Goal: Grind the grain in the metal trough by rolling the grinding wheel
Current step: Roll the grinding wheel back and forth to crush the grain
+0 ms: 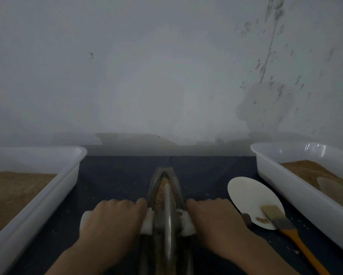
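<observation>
A narrow boat-shaped metal trough lies lengthwise on the dark table in front of me. Tan grain fills its groove toward the far tip. The thin metal grinding wheel stands on edge in the groove, with a white padded axle handle sticking out on each side. My left hand grips the left handle. My right hand grips the right handle, whose outer end is hidden under my fingers.
A white plastic bin with brown grain stands at the left. A second white bin with brown grain is at the right. Between trough and right bin lie a white plate and a brush with an orange handle. A grey wall stands behind.
</observation>
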Available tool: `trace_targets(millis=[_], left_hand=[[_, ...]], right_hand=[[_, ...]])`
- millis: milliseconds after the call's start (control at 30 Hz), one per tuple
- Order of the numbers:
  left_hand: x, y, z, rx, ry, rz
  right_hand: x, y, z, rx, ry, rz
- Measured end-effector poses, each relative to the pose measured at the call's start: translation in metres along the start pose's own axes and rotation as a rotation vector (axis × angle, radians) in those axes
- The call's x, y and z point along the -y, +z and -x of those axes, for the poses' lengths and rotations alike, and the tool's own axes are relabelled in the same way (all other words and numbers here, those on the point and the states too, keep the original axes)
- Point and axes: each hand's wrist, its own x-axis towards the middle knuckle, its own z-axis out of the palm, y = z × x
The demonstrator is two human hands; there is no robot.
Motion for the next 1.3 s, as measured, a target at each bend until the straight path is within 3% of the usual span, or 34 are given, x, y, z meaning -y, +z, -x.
trace_targets(millis=[167,267,533,800,933,1000,1200,1300], left_hand=[[0.009,0.007,-0.014,-0.084,-0.065,-0.005],[0.004,0.0,-0.007,-0.099,-0.057,0.022],[-0.01,-0.014,0.031,0.181,-0.021,0.037],[0.0,0.009,-0.005,-0.165,-0.069,-0.051],[0.005,0.01,-0.015,-0.2,-0.062,-0.013],[0.005,0.01,-0.007,-0.167,-0.069,0.026],[-0.005,-0.001,0.03,0.125,-0.027,0.101],[-0.008,-0.007,0.037,0.164,0.0,0.068]], right_hand=[[-0.01,0.007,-0.027,-0.108,-0.006,0.052],[-0.007,0.001,-0.02,-0.08,-0.01,0.035],[0.018,-0.013,0.027,0.155,0.003,0.001],[-0.009,0.006,-0.013,-0.041,-0.018,0.029],[-0.012,0.007,-0.022,-0.086,-0.011,0.072],[-0.006,0.002,-0.016,-0.066,-0.026,0.073],[0.015,-0.009,0.018,0.083,-0.039,0.094],[0.02,-0.012,0.028,0.126,-0.034,0.082]])
